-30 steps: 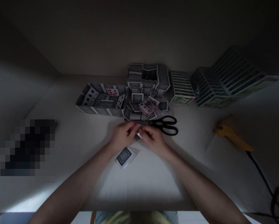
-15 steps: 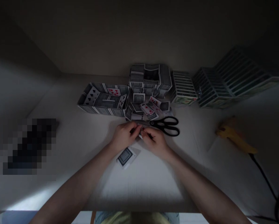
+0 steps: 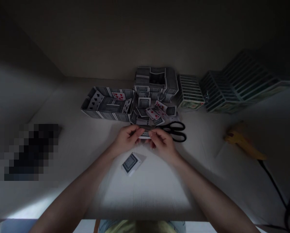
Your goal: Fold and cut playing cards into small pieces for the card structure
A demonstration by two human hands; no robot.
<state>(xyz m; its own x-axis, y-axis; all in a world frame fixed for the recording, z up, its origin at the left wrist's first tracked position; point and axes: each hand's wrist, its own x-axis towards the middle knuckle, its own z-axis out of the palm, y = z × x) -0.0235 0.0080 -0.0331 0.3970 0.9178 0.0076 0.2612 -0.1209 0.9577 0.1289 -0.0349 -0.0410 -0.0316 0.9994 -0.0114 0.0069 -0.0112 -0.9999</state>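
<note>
Between my two hands is a playing card [image 3: 145, 134], its patterned back partly showing and its ends covered by my fingers. My left hand [image 3: 128, 138] pinches the left end with thumb and fingers. At the other end, my right hand [image 3: 161, 141] grips it the same way. Black-handled scissors [image 3: 177, 127] lie just beyond my right hand, their blades partly hidden. Nearer to me, another card [image 3: 130, 163] rests back up on the table, with white card showing beneath it. Loose and bent cards [image 3: 154, 114] are heaped beyond my hands.
An open box made of cards [image 3: 107, 111] stands at the back left. Beside it is a taller card structure [image 3: 156, 81]. Slatted card structures [image 3: 190, 90] continue rightward. A yellow glue gun [image 3: 244, 142] with a black cord lies right. A pixelated dark object [image 3: 33, 152] is at left.
My hands have moved slightly apart and turned, so more of the card's patterned back shows between them. The scissors and the card nearer me have stayed put.
</note>
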